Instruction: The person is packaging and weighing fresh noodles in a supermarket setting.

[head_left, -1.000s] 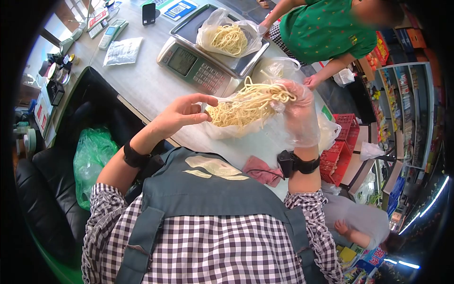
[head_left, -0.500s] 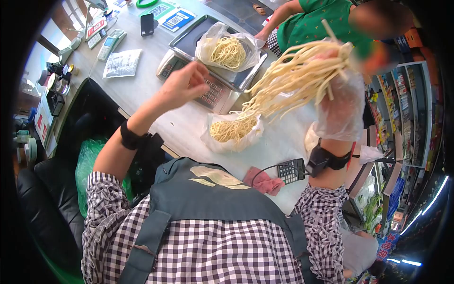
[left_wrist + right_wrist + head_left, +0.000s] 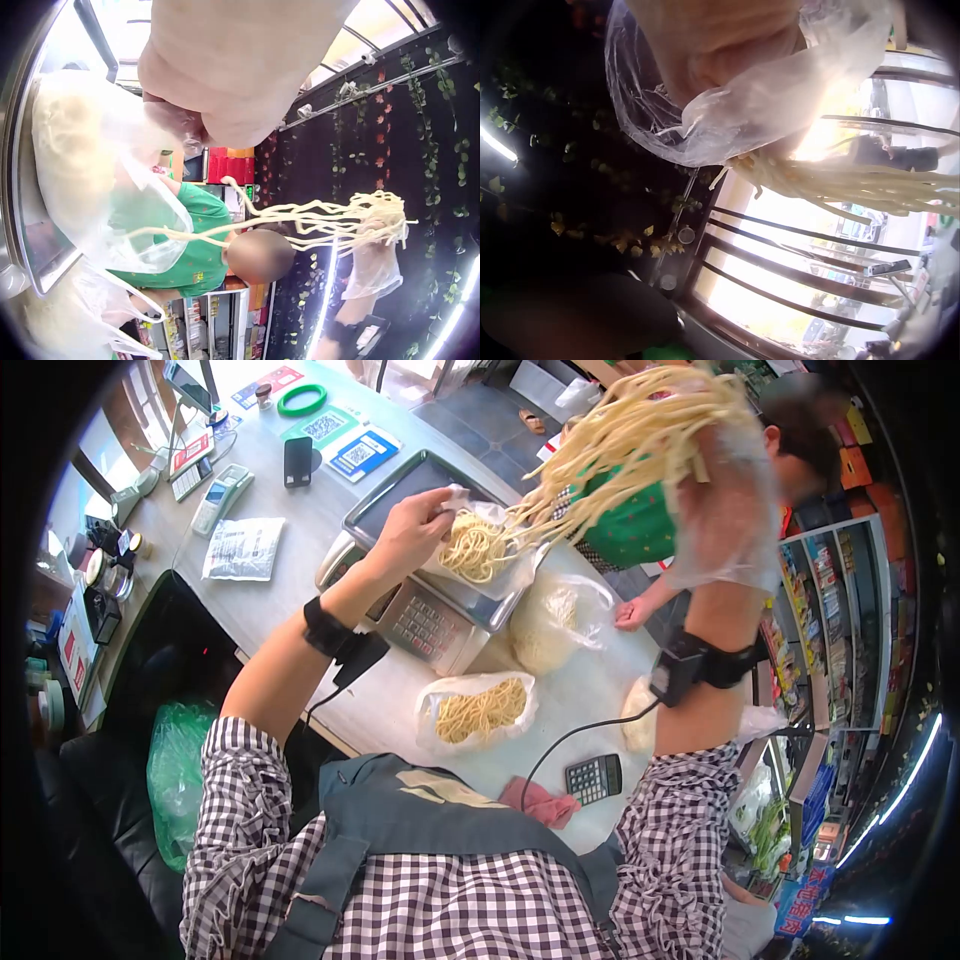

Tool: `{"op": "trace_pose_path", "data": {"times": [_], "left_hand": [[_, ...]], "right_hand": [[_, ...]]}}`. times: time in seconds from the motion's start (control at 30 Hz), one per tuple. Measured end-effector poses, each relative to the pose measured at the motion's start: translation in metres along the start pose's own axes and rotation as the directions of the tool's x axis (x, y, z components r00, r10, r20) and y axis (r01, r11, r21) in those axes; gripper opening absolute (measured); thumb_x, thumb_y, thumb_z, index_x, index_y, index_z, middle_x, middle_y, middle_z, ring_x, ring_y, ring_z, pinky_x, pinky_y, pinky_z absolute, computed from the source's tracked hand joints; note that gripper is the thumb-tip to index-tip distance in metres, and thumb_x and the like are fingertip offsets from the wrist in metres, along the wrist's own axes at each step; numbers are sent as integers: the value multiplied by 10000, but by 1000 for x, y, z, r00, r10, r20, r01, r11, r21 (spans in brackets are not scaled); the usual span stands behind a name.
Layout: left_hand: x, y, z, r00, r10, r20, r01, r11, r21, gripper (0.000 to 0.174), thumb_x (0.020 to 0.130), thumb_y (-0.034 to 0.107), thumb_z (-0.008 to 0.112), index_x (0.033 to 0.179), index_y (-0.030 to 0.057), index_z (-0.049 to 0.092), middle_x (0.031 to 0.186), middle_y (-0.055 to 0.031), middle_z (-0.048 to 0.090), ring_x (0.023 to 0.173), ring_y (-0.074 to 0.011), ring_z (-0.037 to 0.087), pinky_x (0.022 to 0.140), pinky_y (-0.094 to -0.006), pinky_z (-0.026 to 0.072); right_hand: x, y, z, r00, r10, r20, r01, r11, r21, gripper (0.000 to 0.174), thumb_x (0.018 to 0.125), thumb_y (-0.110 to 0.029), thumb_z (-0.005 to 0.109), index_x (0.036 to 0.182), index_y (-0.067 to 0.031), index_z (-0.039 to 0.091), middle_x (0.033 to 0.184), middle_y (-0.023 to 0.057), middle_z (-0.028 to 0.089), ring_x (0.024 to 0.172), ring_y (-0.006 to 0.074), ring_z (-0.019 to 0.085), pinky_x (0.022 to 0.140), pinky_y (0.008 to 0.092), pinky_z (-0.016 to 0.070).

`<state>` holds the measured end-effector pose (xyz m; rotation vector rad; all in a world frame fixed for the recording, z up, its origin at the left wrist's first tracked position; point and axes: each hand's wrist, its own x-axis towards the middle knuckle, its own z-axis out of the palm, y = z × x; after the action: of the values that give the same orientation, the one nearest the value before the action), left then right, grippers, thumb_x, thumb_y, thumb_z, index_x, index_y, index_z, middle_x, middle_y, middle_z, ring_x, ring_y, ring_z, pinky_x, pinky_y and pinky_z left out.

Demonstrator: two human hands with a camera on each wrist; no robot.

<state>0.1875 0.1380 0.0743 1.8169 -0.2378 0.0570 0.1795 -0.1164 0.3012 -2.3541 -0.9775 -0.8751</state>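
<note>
Raised high, the right hand (image 3: 728, 505), sheathed in clear film, closes round long noodles (image 3: 625, 455) trailing toward the scale (image 3: 425, 622). The left hand (image 3: 410, 535), earlier hovering over the keypad, now pinches the rim of a crinkled, translucent bag (image 3: 512, 575) on the metal tray (image 3: 376, 510).

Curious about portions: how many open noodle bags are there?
2: one bag on the scale tray, another on the counter near the calculator. A third bag beside the scale looks closed; others may be hidden.
</note>
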Motion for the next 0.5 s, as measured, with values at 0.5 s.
{"op": "trace_pose_path", "data": {"times": [0.5], "left_hand": [[-17,-15,-34,997,-3,78,30,935,-353,492,957,104,569,1419,5,432,889,11,567,786,-59,500,694,-218,433]], "right_hand": [[-99,-8,212,849,330,413,-307,944,-122,230,809,-30,616,1028,27,653,853,209,677,790,343,673,718,403,536]]}}
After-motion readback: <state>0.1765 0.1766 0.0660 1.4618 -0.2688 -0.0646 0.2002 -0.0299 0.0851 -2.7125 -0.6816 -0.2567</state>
